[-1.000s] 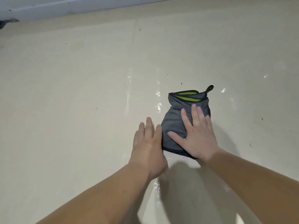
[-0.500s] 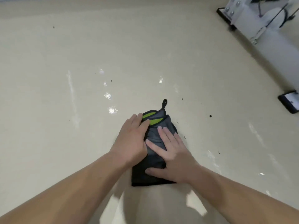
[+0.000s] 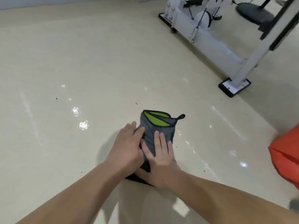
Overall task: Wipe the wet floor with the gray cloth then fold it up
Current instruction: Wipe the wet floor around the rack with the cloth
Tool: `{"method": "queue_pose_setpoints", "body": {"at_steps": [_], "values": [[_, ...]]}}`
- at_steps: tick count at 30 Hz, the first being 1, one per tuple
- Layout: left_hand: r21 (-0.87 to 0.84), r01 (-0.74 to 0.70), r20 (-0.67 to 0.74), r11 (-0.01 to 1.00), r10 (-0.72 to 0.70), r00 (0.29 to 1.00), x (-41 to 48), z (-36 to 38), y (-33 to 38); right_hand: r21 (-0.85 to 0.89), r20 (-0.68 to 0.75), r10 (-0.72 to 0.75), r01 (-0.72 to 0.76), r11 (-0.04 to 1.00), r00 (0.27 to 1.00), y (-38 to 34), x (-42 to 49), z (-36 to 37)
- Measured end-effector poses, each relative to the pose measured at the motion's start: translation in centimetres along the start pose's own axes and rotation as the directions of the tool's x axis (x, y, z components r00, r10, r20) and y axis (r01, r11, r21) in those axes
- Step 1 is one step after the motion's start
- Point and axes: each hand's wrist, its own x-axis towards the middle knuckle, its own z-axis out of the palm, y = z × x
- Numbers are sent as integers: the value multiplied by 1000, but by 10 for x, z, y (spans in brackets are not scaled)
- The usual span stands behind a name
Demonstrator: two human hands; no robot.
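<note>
**A:** Where does the gray cloth (image 3: 159, 133) sit?

**B:** Just below the middle of the frame, on the cream floor (image 3: 97, 65). It is bunched into a narrow bundle, with a lime-green lining showing at its upper end and a small black loop (image 3: 181, 116) sticking out to the upper right.

**A:** And the hands?

**B:** The right hand (image 3: 159, 159) lies flat on the cloth, fingers spread and extended, pressing rather than gripping. The left hand (image 3: 127, 149) rests against the cloth's left edge, fingers mostly straight and together; its fingertips touch the fabric, but whether they pinch a fold is hidden by the hand itself.

**A:** So which step does this look like?

**B:** Probably wiping, or the changeover into folding. Wet glints remain at centre left (image 3: 83, 125) and in streaks to the right of the cloth (image 3: 191, 147), so the person would do well to keep both palms flat, press evenly and push the bundle across those patches in overlapping strokes.

**A:** Any hazards?

**B:** A bundle this narrow covers little floor; opening it wider would likely soak up more. The white metal frame (image 3: 210, 46) at upper right and the orange object (image 3: 284, 156) at the right edge are well apart from the cloth, yet long strokes rightward should stop short of them.
</note>
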Motion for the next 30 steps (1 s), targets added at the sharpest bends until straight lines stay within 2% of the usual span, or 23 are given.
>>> {"method": "queue_pose_setpoints", "body": {"at_steps": [2,4,6,8,10,15,18,21,23,26,28,30], "values": [[6,-26,36,1000,26,999,0,8,9,0,100,-122,123,992,987,19,-11,-3],[45,-73,121,996,67,990,3,16,25,10,137,-232,233,972,963,48,-9,-15],[95,-115,157,989,99,983,6,24,40,0,144,-252,254,967,957,75,-1,-24],[112,-164,141,980,148,979,12,27,52,-10,194,-186,192,981,963,98,9,-30],[141,-157,205,978,126,971,20,25,59,-17,250,-94,101,995,964,119,19,-42],[265,-136,242,955,70,968,48,17,83,34,312,225,-248,968,923,184,27,-69],[289,-141,299,947,50,953,64,21,97,95,298,478,-525,846,826,226,8,-75],[341,-176,351,923,49,935,77,40,107,135,232,712,-747,651,663,256,-34,-66],[379,-218,378,899,64,924,82,57,115,172,161,795,-810,561,584,255,-57,-48],[402,-269,394,875,100,913,83,79,124,205,3,858,-840,503,514,223,-71,-22],[405,-299,397,864,128,909,80,89,127,215,-1,850,-830,515,527,193,-76,-11],[398,-310,391,863,146,909,75,91,130,197,-21,792,-774,602,611,160,-80,3]]}}
